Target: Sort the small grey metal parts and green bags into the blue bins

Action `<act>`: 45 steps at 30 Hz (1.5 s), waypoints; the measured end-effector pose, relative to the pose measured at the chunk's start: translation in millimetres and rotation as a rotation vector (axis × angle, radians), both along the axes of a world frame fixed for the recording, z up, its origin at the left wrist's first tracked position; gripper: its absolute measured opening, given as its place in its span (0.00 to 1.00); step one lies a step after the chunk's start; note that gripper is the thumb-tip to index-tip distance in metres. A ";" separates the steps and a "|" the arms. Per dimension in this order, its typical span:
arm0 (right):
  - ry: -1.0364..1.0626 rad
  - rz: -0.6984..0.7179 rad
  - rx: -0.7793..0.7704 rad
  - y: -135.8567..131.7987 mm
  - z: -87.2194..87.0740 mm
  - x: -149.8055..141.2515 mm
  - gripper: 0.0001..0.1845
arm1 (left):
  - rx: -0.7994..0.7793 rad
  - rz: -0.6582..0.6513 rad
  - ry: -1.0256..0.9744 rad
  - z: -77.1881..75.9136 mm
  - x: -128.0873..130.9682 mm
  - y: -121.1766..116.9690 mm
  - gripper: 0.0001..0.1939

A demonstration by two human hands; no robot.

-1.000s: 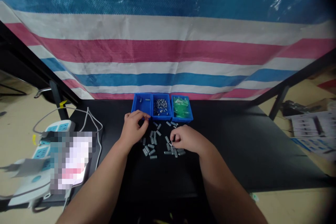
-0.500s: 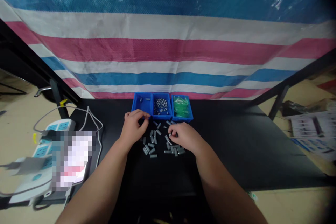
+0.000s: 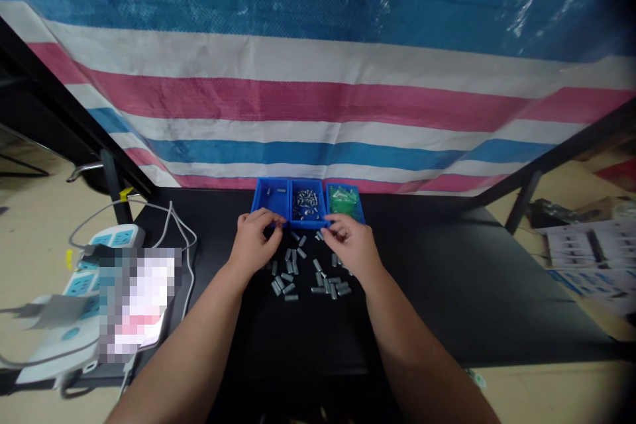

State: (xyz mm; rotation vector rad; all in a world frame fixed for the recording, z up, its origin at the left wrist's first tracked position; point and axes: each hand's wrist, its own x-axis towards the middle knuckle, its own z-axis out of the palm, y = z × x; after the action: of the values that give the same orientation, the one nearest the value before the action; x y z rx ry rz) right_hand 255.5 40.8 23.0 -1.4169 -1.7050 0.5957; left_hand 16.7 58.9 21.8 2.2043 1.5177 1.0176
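Observation:
My left hand [image 3: 256, 238] hovers at the front edge of the left blue bin [image 3: 256, 195], fingers curved and thumb apart, with nothing visible between them. My right hand [image 3: 354, 245] is in front of the middle blue bin [image 3: 308, 224] and the right blue bin [image 3: 361, 213]. Its thumb and forefinger stand apart near small metal pieces [image 3: 318, 236]. Several short grey metal cylinders [image 3: 288, 288] lie scattered on the black table between and below my hands. More cylinders [image 3: 281, 191] rest in the left bin, small shiny screws [image 3: 307, 200] in the middle one, and green plastic-wrapped items [image 3: 342, 200] in the right one.
A white power strip [image 3: 82, 283] with plugs and cables lies on the left, beside a phone [image 3: 142, 305] with a blurred screen. A striped plastic sheet [image 3: 318, 99] hangs behind the table [image 3: 447, 278]. Boxes [image 3: 571, 245] stand beyond the right edge.
My right hand has moved up and slightly right from the cylinders toward the bins, and its thumb and forefinger have parted. My left hand has barely moved. The view has shifted slightly.

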 end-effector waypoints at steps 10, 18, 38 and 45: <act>-0.594 0.034 -0.243 -0.1 -10.5 -4.5 0.21 | -0.002 0.004 -0.007 0.3 0.2 0.1 0.09; -0.621 0.047 -0.251 -1.1 -8.2 -8.3 0.10 | 0.001 0.007 -0.010 1.3 0.3 -0.7 0.09; -0.143 0.360 -0.356 -7.4 5.8 20.7 0.03 | 0.004 0.010 0.005 0.7 0.4 -0.2 0.08; -0.389 0.453 -0.412 -11.8 8.7 18.6 0.04 | 0.017 -0.011 -0.012 -0.5 0.4 0.5 0.08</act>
State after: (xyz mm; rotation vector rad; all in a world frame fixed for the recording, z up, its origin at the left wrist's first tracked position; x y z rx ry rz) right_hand 274.1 29.0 31.8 -1.4985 -2.3452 1.0161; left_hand 17.1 59.4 21.2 2.2112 1.4958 1.0423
